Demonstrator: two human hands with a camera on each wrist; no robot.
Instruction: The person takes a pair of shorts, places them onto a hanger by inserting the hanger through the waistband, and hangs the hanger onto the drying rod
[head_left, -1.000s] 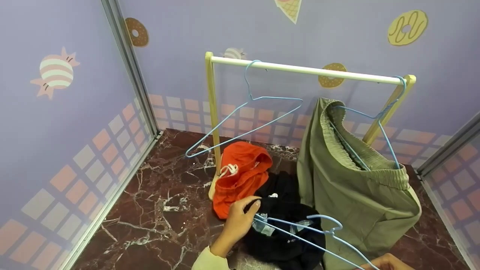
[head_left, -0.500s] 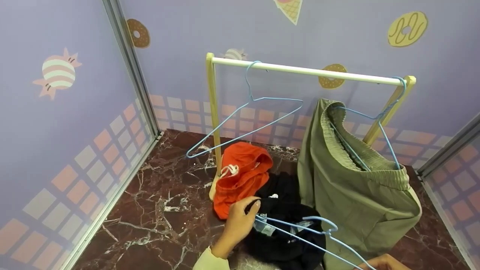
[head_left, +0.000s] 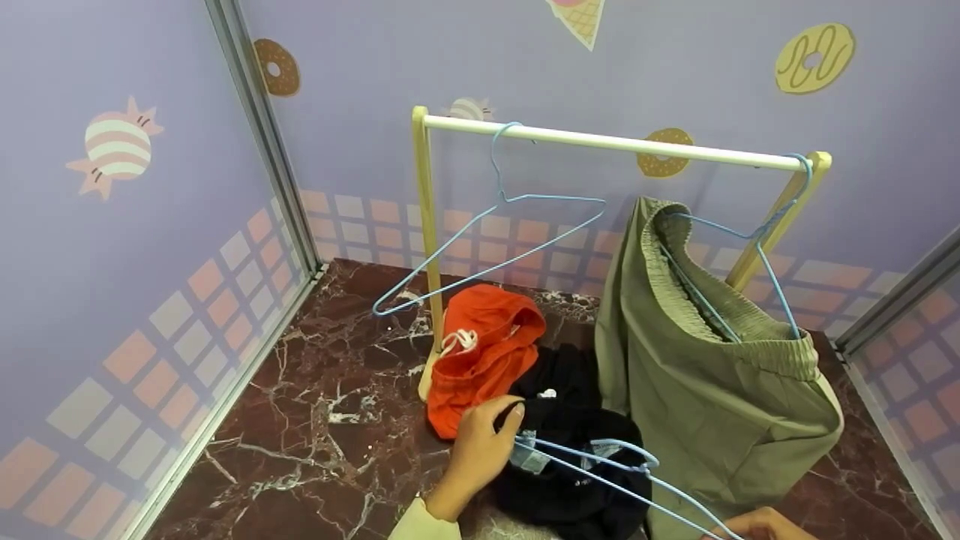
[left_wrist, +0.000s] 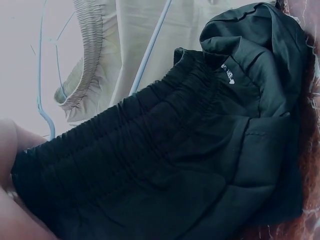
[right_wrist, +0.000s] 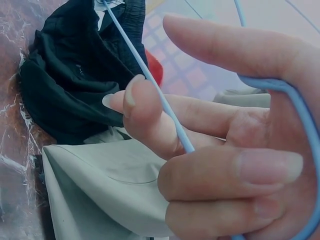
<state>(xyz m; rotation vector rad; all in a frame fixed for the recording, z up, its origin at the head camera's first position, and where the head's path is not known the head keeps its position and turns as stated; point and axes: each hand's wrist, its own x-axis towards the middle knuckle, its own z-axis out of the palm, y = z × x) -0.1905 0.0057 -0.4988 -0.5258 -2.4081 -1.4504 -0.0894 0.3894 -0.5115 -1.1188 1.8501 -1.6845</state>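
L hand (head_left: pixel 480 446) pinching waistband (left_wrist: pixel 115 132) of blk elastic-waist pants (head_left: pixel 574 502), low in front of clothes rack (head_left: pixel 600 138), beside khaki trousers (head_left: pixel 720 420). R hand (head_left: pixel 769 525) gripping blue wire hanger (head_left: pixel 645 469); far end in waist opening nr L thumb. Est. best: firm L pinch, seat far end at side w/o snagging tags (head_left: pixel 531 459), then stretch elastic over nr end.
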